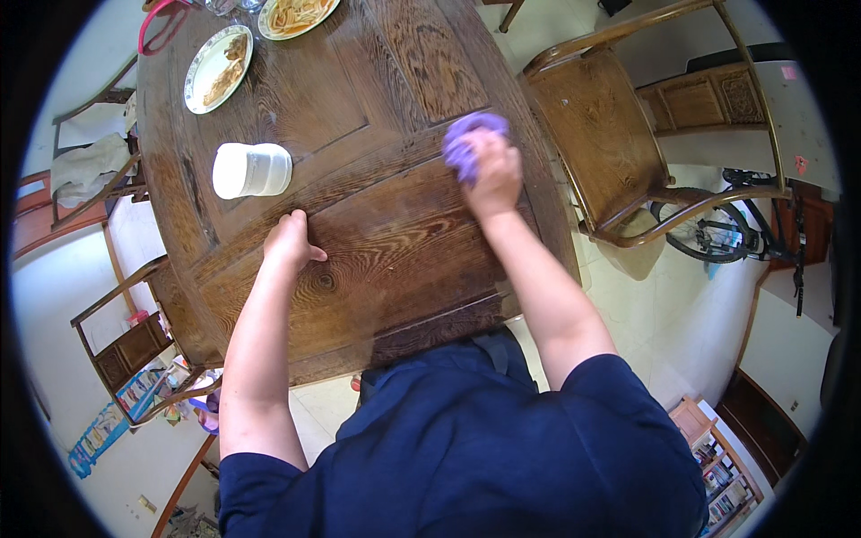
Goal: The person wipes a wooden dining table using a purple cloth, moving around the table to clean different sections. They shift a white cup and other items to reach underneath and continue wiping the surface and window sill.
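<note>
My right hand (496, 176) presses a bunched purple cloth (464, 144) onto the wooden table (397, 235), close to its right edge. On the left part of the tabletop rests my left hand (290, 241), thumb apart from the fingers, with nothing visible in it; its palm side is hidden. Just beyond that hand is a white container (252, 171), perhaps a pair of stacked or joined cups. Damp-looking dark patches show on the wood by the near edge.
A plate with food scraps (195, 79) and a plate of noodle-like food in sauce (269, 27) sit at the far left. Beside them is a pink-red looped object (142, 30). Wooden armchairs stand right (599, 128) and left (101, 366). A bicycle (713, 232) is beyond the right chair.
</note>
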{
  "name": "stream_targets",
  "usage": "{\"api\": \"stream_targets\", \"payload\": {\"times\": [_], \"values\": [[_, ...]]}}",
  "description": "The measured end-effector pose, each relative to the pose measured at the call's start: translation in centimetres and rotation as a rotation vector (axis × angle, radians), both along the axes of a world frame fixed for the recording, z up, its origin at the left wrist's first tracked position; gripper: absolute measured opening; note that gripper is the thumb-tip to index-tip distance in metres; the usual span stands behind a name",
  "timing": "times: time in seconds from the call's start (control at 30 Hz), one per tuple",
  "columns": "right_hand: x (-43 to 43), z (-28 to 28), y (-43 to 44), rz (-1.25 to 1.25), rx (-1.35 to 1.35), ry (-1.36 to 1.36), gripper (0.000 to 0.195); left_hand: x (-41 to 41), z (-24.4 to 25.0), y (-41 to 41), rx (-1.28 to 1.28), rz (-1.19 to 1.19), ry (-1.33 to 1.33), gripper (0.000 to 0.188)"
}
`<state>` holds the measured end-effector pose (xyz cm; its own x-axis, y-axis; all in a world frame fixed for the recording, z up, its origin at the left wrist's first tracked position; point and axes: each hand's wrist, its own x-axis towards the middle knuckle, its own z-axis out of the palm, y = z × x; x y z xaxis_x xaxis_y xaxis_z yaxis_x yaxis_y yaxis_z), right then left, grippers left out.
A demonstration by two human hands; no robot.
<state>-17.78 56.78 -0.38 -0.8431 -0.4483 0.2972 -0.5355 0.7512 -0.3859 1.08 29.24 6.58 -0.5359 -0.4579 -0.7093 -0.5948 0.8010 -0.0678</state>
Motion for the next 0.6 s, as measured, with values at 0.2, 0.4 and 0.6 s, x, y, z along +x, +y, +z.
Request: {"api": "stream_targets", "payload": {"times": [0.2,0.4,0.6], "values": [[8.7,1.8,-1.2,0.54,-0.275,-0.306,0.03,0.4,-0.2,-0.3,0.008,0.018,-0.017,0.079],[-0.3,1.3,5.9,0.1,-0.282,-0.025,0.046,1.1,-0.3,-0.2,0.009,0.03,0.028,0.075],[-9.2,-0.1,-1.4,-0.025,-0.121,0.044,0.043,0.1,0.0,0.3,0.019,0.021,0.018,0.073]]}}
